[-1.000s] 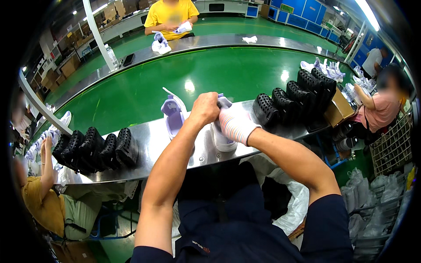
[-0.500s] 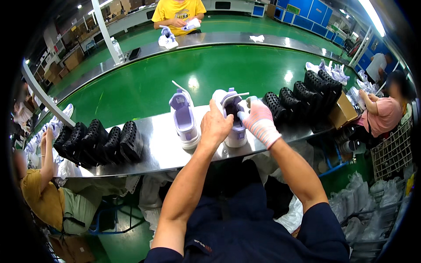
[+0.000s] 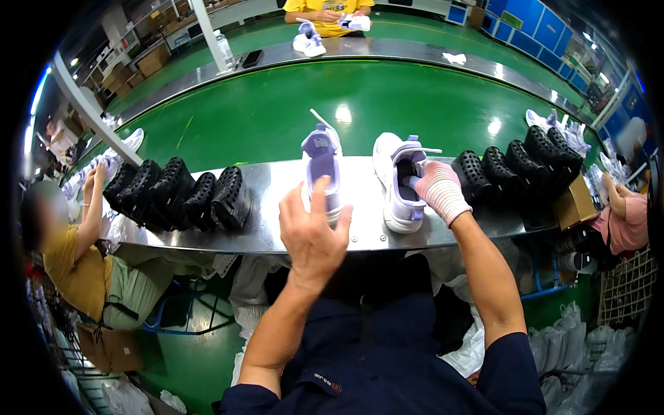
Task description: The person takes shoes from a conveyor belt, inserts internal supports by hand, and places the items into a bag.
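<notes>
- Widest: flat, glossy green surface [image 3: 277, 111] running across the view beyond the work strip.
- Polished silver steel strip [image 3: 266, 232], slightly bowed by the lens, bordering it on the person's side; round screw heads near its near edge.
- Second steel strip [image 3: 387, 50] along the green surface's far side; a co-worker in a yellow T-shirt [image 3: 328, 14] behind it, with white-and-lilac shoes.
- Row of black perforated blocks [image 3: 171, 183] standing on the near strip's left stretch; second row of similar dark blocks [image 3: 522, 162] on its right stretch.
- Open brown cardboard box [image 3: 575, 202] just beyond the right row.
- White-and-lilac sneaker, right one of two [image 3: 393, 197]: mid-strip, upright, heel toward the near edge, toe toward the far edge; narrow white strip jutting rightward.
- White-and-lilac sneaker, left one [image 3: 321, 169]: beside it with a gap, same heading; strip sticking up at the front.
- Bare left hand [image 3: 315, 228]: spread, grasping nothing, index finger over the left sneaker's opening. Contact: cannot tell.
- Right hand in a pink-and-grey striped knit glove [image 3: 443, 190]: at the right sneaker's collar, a fingertip in the opening. Grip: bent; cannot tell whether pinching.
</notes>
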Available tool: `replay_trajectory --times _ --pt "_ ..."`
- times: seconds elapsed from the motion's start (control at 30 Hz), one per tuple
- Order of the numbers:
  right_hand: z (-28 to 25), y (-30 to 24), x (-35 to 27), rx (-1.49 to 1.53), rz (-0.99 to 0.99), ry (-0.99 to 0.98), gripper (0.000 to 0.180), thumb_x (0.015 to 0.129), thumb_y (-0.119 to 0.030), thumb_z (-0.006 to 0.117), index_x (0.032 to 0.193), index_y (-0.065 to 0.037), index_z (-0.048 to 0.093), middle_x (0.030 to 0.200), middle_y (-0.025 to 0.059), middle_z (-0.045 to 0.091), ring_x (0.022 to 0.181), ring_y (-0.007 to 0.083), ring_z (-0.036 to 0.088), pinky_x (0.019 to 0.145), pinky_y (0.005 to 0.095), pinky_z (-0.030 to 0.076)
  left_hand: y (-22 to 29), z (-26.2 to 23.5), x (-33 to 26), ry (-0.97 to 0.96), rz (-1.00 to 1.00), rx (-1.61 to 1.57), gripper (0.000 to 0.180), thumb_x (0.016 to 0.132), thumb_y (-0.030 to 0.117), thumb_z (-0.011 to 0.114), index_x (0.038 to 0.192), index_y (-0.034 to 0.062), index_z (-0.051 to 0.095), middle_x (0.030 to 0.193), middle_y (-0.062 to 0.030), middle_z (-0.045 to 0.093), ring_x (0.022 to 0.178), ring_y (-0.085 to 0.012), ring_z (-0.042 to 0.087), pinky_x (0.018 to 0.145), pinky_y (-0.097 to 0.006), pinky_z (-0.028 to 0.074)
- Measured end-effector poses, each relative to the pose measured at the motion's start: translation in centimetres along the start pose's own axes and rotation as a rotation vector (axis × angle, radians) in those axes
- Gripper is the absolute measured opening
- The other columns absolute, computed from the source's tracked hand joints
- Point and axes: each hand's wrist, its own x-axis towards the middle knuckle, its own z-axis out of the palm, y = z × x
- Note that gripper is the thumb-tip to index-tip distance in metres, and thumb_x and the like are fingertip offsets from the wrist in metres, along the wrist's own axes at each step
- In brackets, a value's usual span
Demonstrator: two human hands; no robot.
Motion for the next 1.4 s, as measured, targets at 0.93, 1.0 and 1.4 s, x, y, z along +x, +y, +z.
replay_trajectory --times 0.93,1.0,1.4 --pt "-3.5 -3.8 -11.3 0.859 -0.357 0.286 0.03 0.101 -0.021 0.07 0.119 0.003 0.071 0.087 0.0074 0.073 0.076 0.0119 0.065 0.073 0.0292 0.054 -17.5 -14.0 6.1 0.432 0.049 0.506 0.037 0.085 0.029 0.084 0.108 0.0025 0.072 0.104 -0.0124 0.07 0.097 -0.0324 0.063 0.088 -0.046 0.051" --pt "-3.4 -6.2 -13.1 0.92 -0.364 0.129 0.036 0.104 -0.023 0.066 0.128 0.004 0.066 0.097 0.0071 0.074 0.083 0.012 0.067 0.078 0.0289 0.055 -11.4 -12.6 4.5 0.432 0.204 0.298 0.033 0.086 0.026 0.083 0.104 0.0013 0.071 0.102 -0.0123 0.069 0.094 -0.0297 0.063 0.087 -0.046 0.05" --pt "-2.5 -5.6 -14.9 1.484 -0.359 -0.764 0.056 0.094 -0.029 0.064 0.139 0.003 0.059 0.128 0.0094 0.067 0.119 0.0172 0.061 0.107 0.0328 0.045 0.1 -5.5 2.0 -0.044 -0.158 -0.997 0.075 0.09 0.047 0.075 0.14 -0.0052 0.054 0.132 -0.0178 0.063 0.126 -0.029 0.056 0.106 -0.041 0.042"
